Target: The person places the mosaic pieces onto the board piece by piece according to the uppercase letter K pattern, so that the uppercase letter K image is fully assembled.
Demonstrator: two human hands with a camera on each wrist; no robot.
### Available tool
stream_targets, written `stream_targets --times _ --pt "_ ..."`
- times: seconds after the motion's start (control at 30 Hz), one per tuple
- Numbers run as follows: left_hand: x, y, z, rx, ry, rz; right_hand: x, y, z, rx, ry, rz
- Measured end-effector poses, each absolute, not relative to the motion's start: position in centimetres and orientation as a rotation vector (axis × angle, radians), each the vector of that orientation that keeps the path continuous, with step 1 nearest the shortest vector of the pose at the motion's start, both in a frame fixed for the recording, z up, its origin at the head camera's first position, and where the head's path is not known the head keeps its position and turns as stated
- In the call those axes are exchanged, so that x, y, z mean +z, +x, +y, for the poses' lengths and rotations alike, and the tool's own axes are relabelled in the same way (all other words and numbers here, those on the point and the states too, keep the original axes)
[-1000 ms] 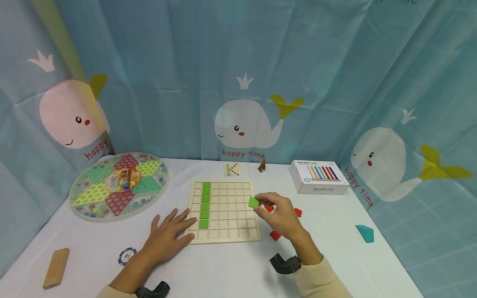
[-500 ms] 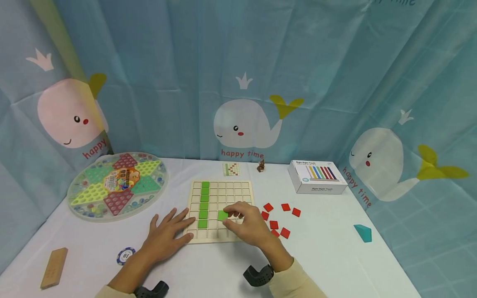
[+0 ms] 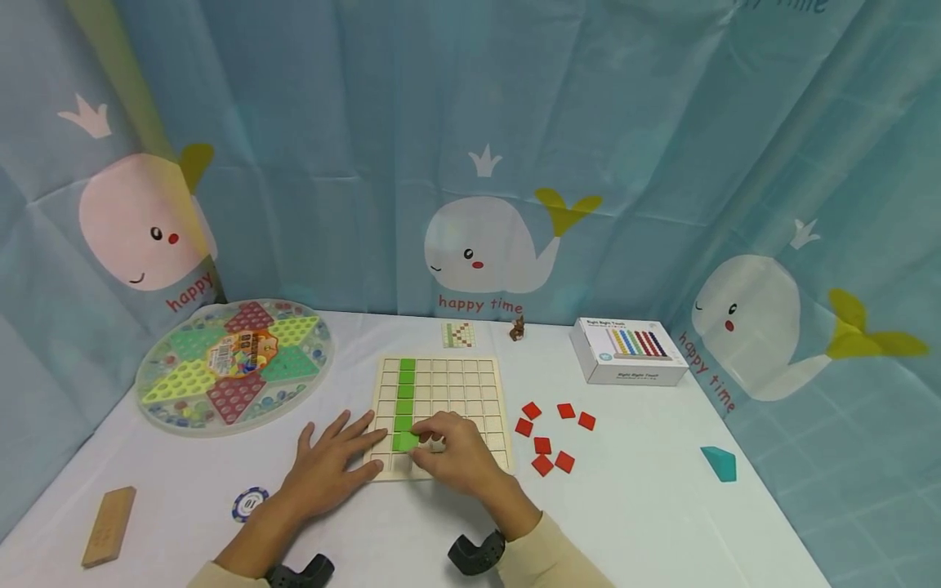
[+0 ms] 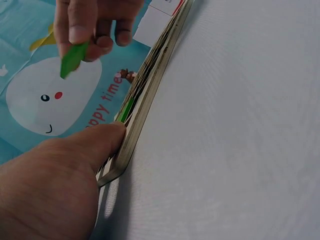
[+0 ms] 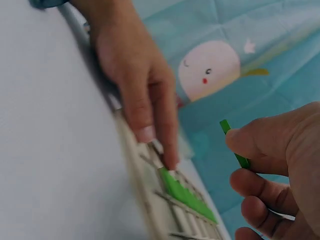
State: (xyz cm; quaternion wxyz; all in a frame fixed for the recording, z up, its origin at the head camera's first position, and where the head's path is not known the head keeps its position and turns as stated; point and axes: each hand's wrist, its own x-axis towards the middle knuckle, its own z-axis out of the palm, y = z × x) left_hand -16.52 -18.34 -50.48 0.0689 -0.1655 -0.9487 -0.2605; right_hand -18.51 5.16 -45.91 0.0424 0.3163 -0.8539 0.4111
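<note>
A wooden grid board (image 3: pixel 459 380) lies on the white table, with a column of green square tiles (image 3: pixel 405 391) set in its second column from the left. My right hand (image 3: pixel 459 455) pinches another green tile (image 5: pixel 224 124) between thumb and fingers. In the left wrist view this tile (image 4: pixel 73 60) is tilted and clear of the board. From the head view it appears over the lower end of the green column. My left hand (image 3: pixel 331 467) lies with fingers spread, its fingertips and thumb resting on the board's left edge.
Several red square tiles (image 3: pixel 542 446) lie right of the board. Behind it are a small pattern card (image 3: pixel 459 334) and a brown figurine (image 3: pixel 518 328). Around stand a boxed toy (image 3: pixel 632 351), a round star-patterned game board (image 3: pixel 243 359), a poker chip (image 3: pixel 250 504), a wooden block (image 3: pixel 109 527) and a teal piece (image 3: pixel 720 463).
My right hand has carried the green tile leftward from the board's right edge to the lower end of the green column. The red tiles are now uncovered. My left hand has stayed put.
</note>
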Motion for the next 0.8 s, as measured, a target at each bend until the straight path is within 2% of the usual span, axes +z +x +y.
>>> stream_targets --times 0.4,0.8 --pt "-50.5 -16.6 -18.2 -0.784 -0.509 -2.854 -48.5 -18.7 4.3 1.078 1.025 -2.732" --pt "-50.5 -16.5 -18.4 -0.779 -0.503 -2.847 -48.9 -18.5 3.9 0.885 1.028 -2.765"
